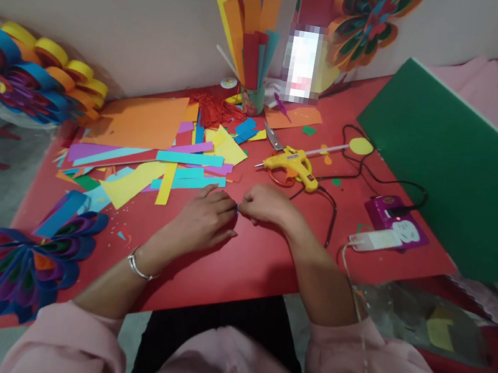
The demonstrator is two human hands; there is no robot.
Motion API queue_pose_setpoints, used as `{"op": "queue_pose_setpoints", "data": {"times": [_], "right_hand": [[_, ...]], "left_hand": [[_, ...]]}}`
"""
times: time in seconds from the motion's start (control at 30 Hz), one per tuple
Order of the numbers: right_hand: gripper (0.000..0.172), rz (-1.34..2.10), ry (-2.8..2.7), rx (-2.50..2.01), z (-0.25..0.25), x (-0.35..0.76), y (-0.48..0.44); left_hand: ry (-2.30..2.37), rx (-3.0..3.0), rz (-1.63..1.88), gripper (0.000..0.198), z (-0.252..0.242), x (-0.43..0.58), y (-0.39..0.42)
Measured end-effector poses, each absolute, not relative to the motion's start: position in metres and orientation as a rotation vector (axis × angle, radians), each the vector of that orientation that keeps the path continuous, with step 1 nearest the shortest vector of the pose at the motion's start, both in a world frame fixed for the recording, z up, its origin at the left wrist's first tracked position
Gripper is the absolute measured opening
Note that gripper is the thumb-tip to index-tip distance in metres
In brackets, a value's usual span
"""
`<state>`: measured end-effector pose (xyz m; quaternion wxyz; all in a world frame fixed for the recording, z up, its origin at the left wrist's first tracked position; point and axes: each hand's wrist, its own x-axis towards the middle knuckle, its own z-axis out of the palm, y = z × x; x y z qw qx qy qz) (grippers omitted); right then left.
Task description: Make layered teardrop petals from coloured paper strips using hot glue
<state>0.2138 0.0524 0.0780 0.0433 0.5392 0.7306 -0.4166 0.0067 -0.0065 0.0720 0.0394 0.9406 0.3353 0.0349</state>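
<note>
My left hand [205,217] and my right hand [265,205] rest on the red table [241,261], fingertips meeting in a pinch over a tiny blue scrap of paper [237,211]. Both hands are closed on it; its shape is too small to make out. A silver bangle [137,266] circles my left wrist. Just beyond my right hand lies a yellow glue gun [292,165] with its black cord [332,215] curling past my right forearm.
Loose coloured paper strips and sheets [150,152] cover the table's left middle. A cup of upright paper strips [250,29] stands at the back. Layered paper flowers [23,267] lie front left. A power strip [394,225] and a green board [460,163] sit right.
</note>
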Motion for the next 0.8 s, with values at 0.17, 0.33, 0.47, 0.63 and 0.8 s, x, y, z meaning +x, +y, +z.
{"op": "queue_pose_setpoints", "data": {"times": [0.17,0.33,0.47,0.63,0.8], "right_hand": [[0.026,-1.317,2.199,1.660,0.0769,0.2136,0.0515],[0.024,-1.387,2.151,1.655,0.0774,0.2143,0.0512],[0.025,-1.351,2.176,1.657,0.0788,0.2145,0.0511],[0.025,-1.294,2.200,1.661,0.0781,0.2132,0.0519],[0.025,-1.302,2.198,1.669,0.0785,0.2136,0.0514]], "left_hand": [[1.038,2.874,0.091,0.019,0.0717,0.0066,-0.0068],[1.037,2.862,0.096,0.019,0.0713,0.0066,-0.0065],[1.032,2.872,0.104,0.019,0.0708,0.0061,-0.0063],[1.030,2.868,0.100,0.018,0.0703,0.0060,-0.0062],[1.041,2.852,0.091,0.018,0.0713,0.0067,-0.0066]]}}
